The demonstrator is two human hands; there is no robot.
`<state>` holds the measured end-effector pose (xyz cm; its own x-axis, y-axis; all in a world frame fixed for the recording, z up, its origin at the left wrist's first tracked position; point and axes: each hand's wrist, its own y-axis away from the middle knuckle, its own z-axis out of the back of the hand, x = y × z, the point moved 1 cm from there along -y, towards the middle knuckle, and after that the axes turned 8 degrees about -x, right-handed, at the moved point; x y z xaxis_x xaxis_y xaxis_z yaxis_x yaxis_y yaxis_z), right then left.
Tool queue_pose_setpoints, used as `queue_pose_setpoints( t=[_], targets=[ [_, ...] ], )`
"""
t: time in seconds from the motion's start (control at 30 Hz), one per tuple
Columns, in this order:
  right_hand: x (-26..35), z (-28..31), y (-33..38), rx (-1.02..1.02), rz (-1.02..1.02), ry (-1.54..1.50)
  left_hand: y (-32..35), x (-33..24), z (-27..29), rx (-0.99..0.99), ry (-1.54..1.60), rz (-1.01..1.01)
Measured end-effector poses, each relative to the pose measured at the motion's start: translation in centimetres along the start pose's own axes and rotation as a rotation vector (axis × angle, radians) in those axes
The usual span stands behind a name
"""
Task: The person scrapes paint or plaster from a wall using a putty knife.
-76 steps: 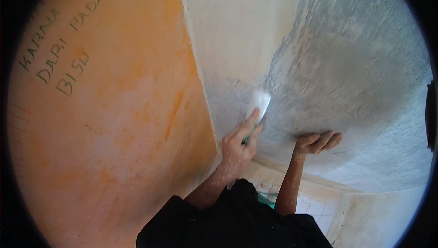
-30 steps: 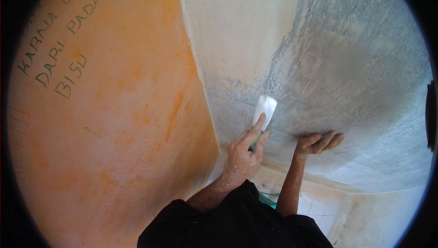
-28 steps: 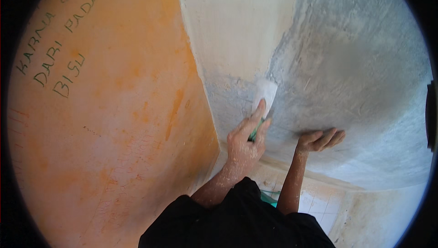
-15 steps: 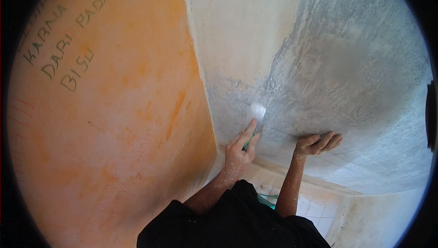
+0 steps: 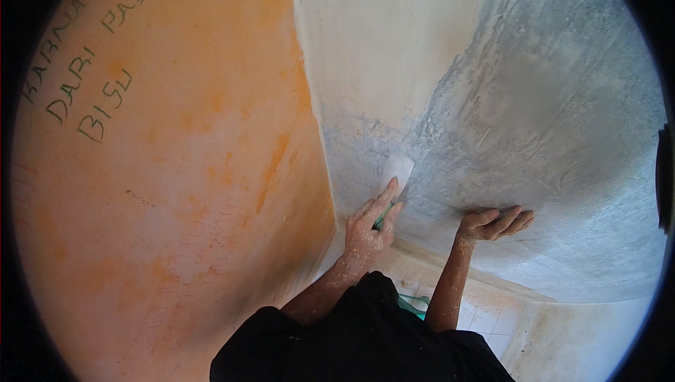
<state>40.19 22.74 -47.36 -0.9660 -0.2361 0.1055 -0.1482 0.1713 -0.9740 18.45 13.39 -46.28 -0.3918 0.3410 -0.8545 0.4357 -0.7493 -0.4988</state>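
Room: smooth orange painted wall (image 5: 162,192) filled frame left, rough grey plastered wall (image 5: 548,122) right, meeting at a corner | Tool: flat white scraper blade (image 5: 398,169) at centre, pressed on the grey plaster | Left hand (image 5: 367,229) gripped its green handle | Right hand (image 5: 496,222) lay open, palm on the plaster, centre-right.

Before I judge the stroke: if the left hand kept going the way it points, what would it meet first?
More grey skimmed wall. The left hand presses a white scraper up along it, near the orange wall; nothing else shows ahead, though depth is unclear.
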Motion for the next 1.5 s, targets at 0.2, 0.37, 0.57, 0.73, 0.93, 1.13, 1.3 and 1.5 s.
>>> queue_pose_setpoints(
  t=[0.2, 0.37, 0.57, 0.73, 0.93, 1.13, 1.3, 1.5],
  targets=[
    [-0.1, 0.1, 0.4, 0.014, 0.01, 0.01, -1.1, -0.5, 1.1, -0.008, 0.042, -0.054],
    [-0.6, -0.1, 0.6, 0.018, 0.016, 0.01, -3.6, -2.2, 1.9, -0.027, 0.037, 0.065],
    [-0.4, 0.1, 0.6, 0.023, 0.042, -0.011, -1.0, 0.1, 1.1, 0.018, -0.093, -0.017],
    [-0.2, -0.1, 0.3, 0.009, 0.004, -0.001, -0.4, 0.1, 1.0, 0.014, -0.088, 0.048],
    [-0.2, -0.4, 0.2, -0.006, 0.005, -0.018, -4.4, -2.6, 1.1, -0.029, -0.014, 0.05],
    [-0.7, -0.5, 0.6, -0.019, 0.024, -0.032, -0.7, 1.1, 0.0, -0.063, 0.019, -0.067],
    [-0.1, 0.2, 0.1, 0.002, -0.026, -0.014, -2.5, -2.1, 1.1, 0.027, 0.028, 0.07],
    [-0.4, -0.8, 0.8, -0.014, -0.019, 0.005, -1.0, 1.8, 0.5, -0.053, -0.035, -0.1]
  ],
)
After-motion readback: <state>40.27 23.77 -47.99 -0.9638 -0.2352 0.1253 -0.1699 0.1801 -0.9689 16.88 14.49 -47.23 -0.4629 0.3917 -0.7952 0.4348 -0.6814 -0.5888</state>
